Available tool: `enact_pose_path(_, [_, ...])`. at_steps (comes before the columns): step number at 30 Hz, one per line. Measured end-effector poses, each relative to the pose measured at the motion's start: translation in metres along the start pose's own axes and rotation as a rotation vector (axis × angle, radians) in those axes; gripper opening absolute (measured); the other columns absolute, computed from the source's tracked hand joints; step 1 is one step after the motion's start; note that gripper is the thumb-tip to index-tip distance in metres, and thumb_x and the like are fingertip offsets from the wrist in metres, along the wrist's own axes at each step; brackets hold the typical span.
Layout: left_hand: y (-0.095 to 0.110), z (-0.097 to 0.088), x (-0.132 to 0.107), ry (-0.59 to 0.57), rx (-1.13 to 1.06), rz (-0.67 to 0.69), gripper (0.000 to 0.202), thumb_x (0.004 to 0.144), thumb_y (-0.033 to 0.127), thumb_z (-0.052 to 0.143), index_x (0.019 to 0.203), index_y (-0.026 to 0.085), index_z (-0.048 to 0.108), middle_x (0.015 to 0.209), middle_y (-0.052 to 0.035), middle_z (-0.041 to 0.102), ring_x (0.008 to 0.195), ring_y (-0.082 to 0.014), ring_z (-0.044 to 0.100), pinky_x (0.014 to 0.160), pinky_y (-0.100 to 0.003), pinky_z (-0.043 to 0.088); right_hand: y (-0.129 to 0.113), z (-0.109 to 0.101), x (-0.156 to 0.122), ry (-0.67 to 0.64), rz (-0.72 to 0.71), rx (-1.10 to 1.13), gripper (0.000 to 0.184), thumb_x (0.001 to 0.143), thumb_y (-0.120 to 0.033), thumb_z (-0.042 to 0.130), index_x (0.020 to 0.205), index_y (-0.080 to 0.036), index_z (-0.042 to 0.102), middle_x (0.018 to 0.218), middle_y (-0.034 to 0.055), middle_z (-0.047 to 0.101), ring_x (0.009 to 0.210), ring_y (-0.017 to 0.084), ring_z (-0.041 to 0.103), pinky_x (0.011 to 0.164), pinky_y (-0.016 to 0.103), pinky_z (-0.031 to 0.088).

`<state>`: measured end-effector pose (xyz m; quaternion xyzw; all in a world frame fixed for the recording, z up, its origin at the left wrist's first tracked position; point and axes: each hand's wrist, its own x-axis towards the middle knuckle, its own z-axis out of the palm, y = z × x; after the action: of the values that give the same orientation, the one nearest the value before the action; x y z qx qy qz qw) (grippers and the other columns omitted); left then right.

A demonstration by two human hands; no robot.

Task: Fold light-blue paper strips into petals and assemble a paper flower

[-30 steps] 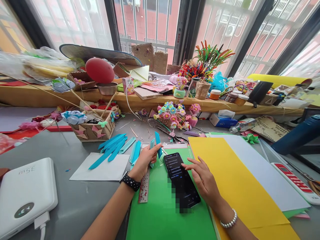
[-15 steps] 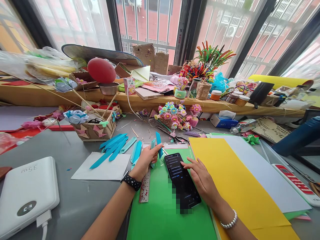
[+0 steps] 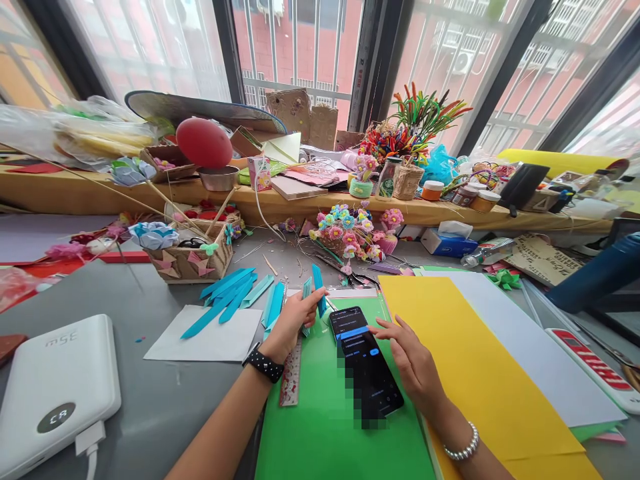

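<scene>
My left hand [image 3: 295, 319] is closed on folded blue paper strips [image 3: 319, 283], which stick up past the fingers above a green sheet [image 3: 315, 427]. A black phone [image 3: 367, 367] lies on that sheet with its screen lit, showing lines of text and a blue highlighted bar. Over the phone's upper right edge is my right hand [image 3: 413, 360], its fingers apart and holding nothing; whether a fingertip touches the screen I cannot tell. A patterned ruler [image 3: 290, 380] lies partly under my left wrist. More blue paper strips [image 3: 225, 297] rest beside and on a white sheet [image 3: 200, 340].
A white power bank [image 3: 60, 380] with a cable lies at the left. Yellow paper [image 3: 480, 373] covers the right side. Behind stand a cardboard basket [image 3: 200, 263], crocheted flowers [image 3: 350, 230], a tissue box [image 3: 443, 243] and a dark blue bottle [image 3: 593, 273].
My right hand has shifted slightly right, off the screen's text. A blue highlighted bar and a small blue button have appeared on the phone. My left hand stays on the strips.
</scene>
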<state>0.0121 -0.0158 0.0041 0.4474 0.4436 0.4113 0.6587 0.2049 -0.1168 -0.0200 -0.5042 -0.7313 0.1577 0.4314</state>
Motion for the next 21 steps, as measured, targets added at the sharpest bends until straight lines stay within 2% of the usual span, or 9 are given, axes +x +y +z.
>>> enact_pose_path(4, [0.0011,0.0004,-0.0009,0.0,-0.01,0.002,0.035,0.058,0.043,0.062,0.058,0.017,0.038,0.043,0.0115,0.023,0.035,-0.0012,0.019,0.034,-0.016,0.015,0.002,-0.0024,-0.0003,0.107,0.232,0.307,0.024,0.087,-0.03,0.028,0.091,-0.02,0.05,0.091,0.0058,0.062,0.086,0.02,0.061,0.083,0.039,0.044])
enact_pose_path(6, [0.0012,0.0005,-0.0011,-0.006,-0.009,0.003,0.036,0.058,0.043,0.062,0.057,0.017,0.038,0.043,0.0113,0.023,0.035,-0.0015,0.019,0.034,-0.017,0.015,0.0052,-0.0027,0.0003,0.149,0.317,0.451,0.025,0.087,-0.032,0.026,0.086,-0.02,0.048,0.079,0.004,0.061,0.072,0.019,0.064,0.073,0.037,0.049])
enact_pose_path(9, [0.0005,0.0002,-0.0008,0.001,-0.002,-0.001,0.035,0.059,0.043,0.062,0.057,0.018,0.038,0.043,0.0112,0.023,0.035,-0.0019,0.018,0.034,-0.017,0.015,0.0087,-0.0023,0.0014,0.148,0.367,0.552,0.026,0.087,-0.035,0.027,0.083,-0.019,0.046,0.071,0.0018,0.058,0.063,0.018,0.064,0.067,0.035,0.05])
enact_pose_path(15, [-0.0012,-0.0006,0.0008,-0.011,-0.013,0.004,0.032,0.06,0.043,0.061,0.058,0.017,0.042,0.044,0.0111,0.021,0.036,-0.0022,0.017,0.034,-0.017,0.014,0.0058,-0.0014,0.003,0.094,0.394,0.565,0.027,0.085,-0.041,0.031,0.083,-0.019,0.045,0.07,0.0012,0.057,0.065,0.019,0.064,0.068,0.035,0.049])
enact_pose_path(21, [-0.0005,0.0003,0.0,-0.005,-0.012,0.01,0.035,0.06,0.042,0.061,0.056,0.018,0.038,0.043,0.0115,0.021,0.035,-0.0019,0.017,0.034,-0.016,0.014,0.0043,-0.0019,0.0029,0.065,0.403,0.561,0.026,0.085,-0.041,0.031,0.084,-0.019,0.045,0.072,0.0009,0.056,0.066,0.019,0.064,0.069,0.034,0.047])
